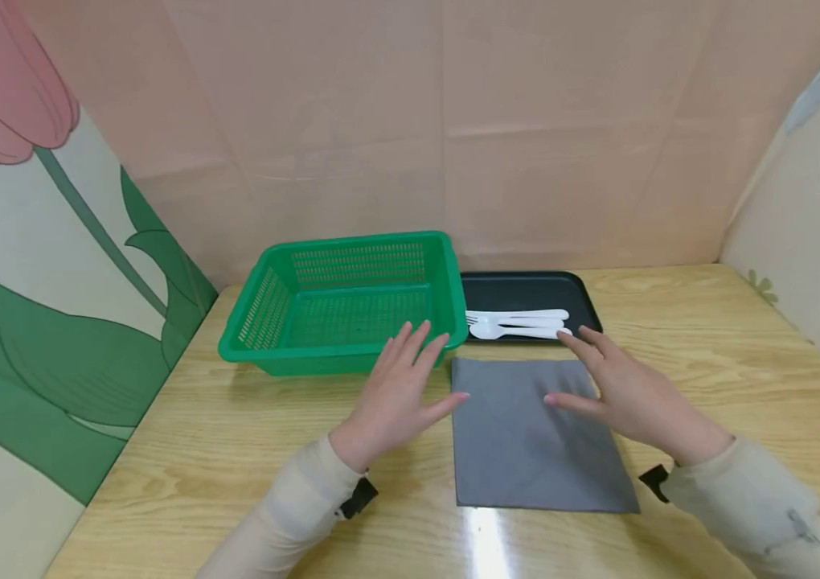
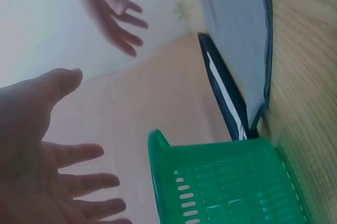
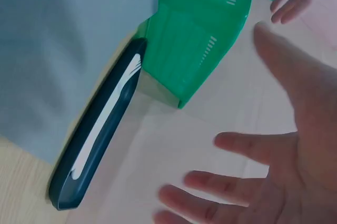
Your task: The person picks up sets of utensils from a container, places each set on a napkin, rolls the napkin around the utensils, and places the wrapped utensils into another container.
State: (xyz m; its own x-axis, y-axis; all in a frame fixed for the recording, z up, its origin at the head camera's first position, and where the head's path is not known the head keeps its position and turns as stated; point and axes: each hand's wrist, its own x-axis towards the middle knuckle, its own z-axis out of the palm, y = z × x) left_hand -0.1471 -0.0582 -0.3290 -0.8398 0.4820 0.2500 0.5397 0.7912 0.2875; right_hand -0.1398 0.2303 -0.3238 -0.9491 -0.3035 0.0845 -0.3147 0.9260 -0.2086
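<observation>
Both hands hover over the table with fingers spread, holding nothing. In the head view my left hand (image 1: 399, 394) overlaps the front rim of a green plastic basket (image 1: 352, 351), which has slotted walls and a bare floor. Over the right part of a folded grey cloth (image 1: 518, 450) is my right hand (image 1: 627, 390), its fingertips near the tray's front right corner. That black tray (image 1: 526, 285) bears white plastic cutlery, with a spoon (image 1: 485, 330) in front and a fork (image 1: 478, 318) behind it. The right wrist view shows the cutlery (image 3: 108, 113) lying lengthwise in the tray.
The wood-grain table (image 1: 699, 338) meets a pinkish covered wall (image 1: 526, 161) at the back. Printed panels stand at both sides, the left one with a large tulip (image 1: 5, 88). The basket's right end overlaps the tray's left end in the head view.
</observation>
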